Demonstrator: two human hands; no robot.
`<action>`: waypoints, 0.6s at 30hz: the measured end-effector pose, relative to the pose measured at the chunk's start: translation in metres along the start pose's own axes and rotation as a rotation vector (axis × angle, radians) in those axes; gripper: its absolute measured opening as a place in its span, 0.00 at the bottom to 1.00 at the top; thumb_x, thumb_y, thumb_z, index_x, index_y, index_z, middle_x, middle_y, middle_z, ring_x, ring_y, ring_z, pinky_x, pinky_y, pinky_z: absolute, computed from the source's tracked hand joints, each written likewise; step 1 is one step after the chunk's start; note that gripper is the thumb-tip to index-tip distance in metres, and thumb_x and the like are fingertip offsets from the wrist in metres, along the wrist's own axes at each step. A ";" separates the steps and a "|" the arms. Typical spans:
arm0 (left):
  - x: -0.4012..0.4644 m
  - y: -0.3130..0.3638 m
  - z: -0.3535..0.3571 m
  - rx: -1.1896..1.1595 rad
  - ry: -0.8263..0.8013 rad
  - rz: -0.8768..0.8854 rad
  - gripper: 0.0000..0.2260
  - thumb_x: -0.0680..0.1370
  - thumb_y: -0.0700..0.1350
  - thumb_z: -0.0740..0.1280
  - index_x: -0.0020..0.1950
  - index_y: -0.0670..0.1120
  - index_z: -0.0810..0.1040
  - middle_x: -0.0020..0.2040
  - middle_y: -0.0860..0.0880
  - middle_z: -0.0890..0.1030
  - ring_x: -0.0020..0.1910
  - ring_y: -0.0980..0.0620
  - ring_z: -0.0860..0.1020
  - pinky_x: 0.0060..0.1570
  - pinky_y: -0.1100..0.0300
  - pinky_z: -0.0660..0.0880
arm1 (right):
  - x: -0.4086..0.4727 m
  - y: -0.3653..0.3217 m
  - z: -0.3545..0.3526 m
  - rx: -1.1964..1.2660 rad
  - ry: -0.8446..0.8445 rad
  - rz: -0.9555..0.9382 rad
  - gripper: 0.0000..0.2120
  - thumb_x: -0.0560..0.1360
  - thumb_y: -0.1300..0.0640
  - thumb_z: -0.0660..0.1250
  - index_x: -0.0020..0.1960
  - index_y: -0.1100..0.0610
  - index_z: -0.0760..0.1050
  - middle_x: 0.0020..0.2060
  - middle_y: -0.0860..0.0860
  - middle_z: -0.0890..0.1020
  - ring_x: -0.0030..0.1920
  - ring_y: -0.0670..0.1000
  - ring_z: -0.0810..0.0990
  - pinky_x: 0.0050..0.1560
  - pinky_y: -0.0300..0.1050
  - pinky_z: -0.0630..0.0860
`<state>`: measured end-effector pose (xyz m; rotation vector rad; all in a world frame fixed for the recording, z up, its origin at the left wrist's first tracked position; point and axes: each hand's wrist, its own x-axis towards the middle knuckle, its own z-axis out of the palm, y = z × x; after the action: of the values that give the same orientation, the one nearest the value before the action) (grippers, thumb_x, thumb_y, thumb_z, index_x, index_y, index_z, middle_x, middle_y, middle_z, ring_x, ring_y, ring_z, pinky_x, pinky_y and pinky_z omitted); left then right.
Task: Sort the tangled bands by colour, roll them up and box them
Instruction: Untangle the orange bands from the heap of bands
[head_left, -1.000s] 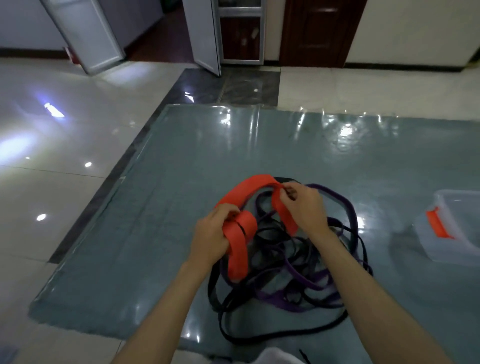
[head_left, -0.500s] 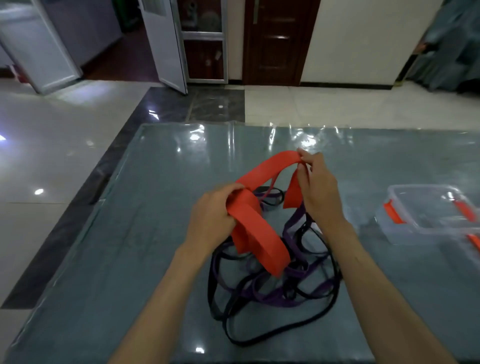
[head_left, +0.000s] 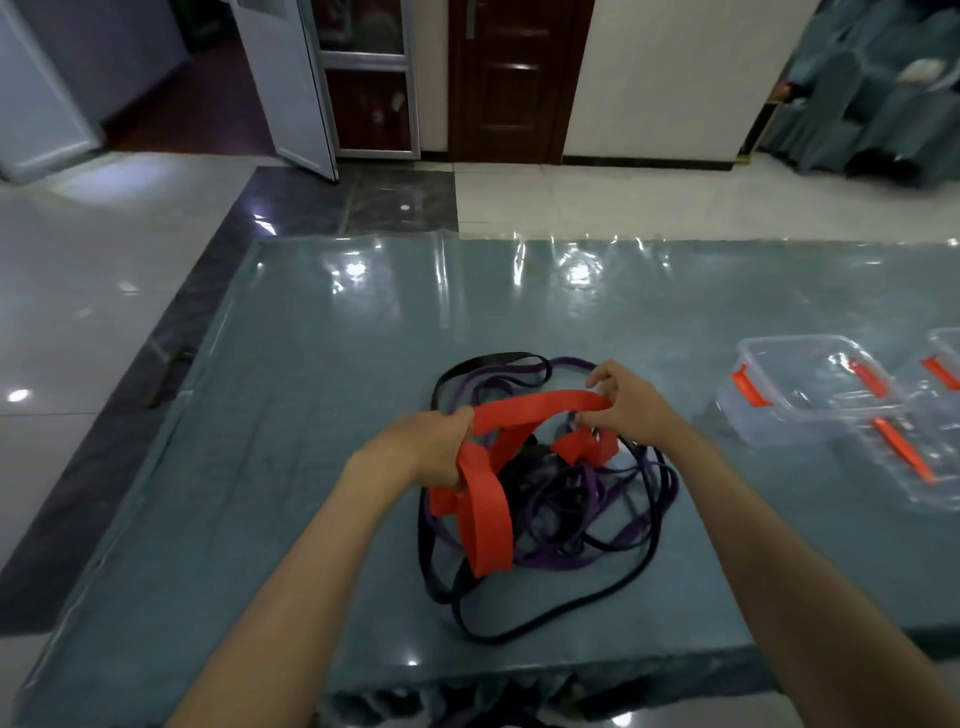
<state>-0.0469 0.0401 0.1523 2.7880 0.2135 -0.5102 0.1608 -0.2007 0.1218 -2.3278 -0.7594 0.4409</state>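
Sorting step: the left hand (head_left: 426, 449) grips and the right hand (head_left: 631, 402) pinches the red band (head_left: 485, 512) above the purple-and-black tangle (head_left: 561, 499) near the table's (head_left: 311, 415) front edge; freeing it, then rolling, likely follows.

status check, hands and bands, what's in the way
Left hand and right hand each grip the red band. Red partly lifted, its lower loop hanging over the purple and black bands. Clear boxes open at right.
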 end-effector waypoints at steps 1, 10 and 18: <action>0.000 -0.002 -0.002 -0.021 -0.070 -0.002 0.22 0.73 0.49 0.77 0.56 0.48 0.67 0.51 0.44 0.80 0.49 0.40 0.80 0.47 0.46 0.78 | -0.002 0.002 0.005 0.043 -0.009 0.035 0.21 0.67 0.60 0.82 0.53 0.51 0.74 0.39 0.52 0.85 0.39 0.56 0.86 0.45 0.55 0.83; -0.002 -0.017 -0.017 -0.366 -0.319 0.140 0.20 0.72 0.36 0.78 0.51 0.49 0.69 0.42 0.53 0.74 0.38 0.54 0.70 0.40 0.58 0.70 | 0.007 -0.011 0.026 0.174 -0.022 -0.055 0.18 0.67 0.66 0.83 0.48 0.60 0.76 0.38 0.53 0.82 0.36 0.56 0.81 0.42 0.54 0.80; 0.016 -0.023 -0.041 -0.439 -0.301 0.091 0.15 0.73 0.34 0.75 0.43 0.49 0.70 0.37 0.52 0.71 0.36 0.52 0.68 0.35 0.59 0.67 | 0.010 -0.057 0.003 0.307 0.083 -0.144 0.14 0.69 0.56 0.84 0.47 0.53 0.79 0.43 0.47 0.84 0.42 0.58 0.87 0.46 0.56 0.85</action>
<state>-0.0237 0.0761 0.1767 2.2535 0.1134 -0.7488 0.1441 -0.1571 0.1568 -1.9799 -0.7554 0.3661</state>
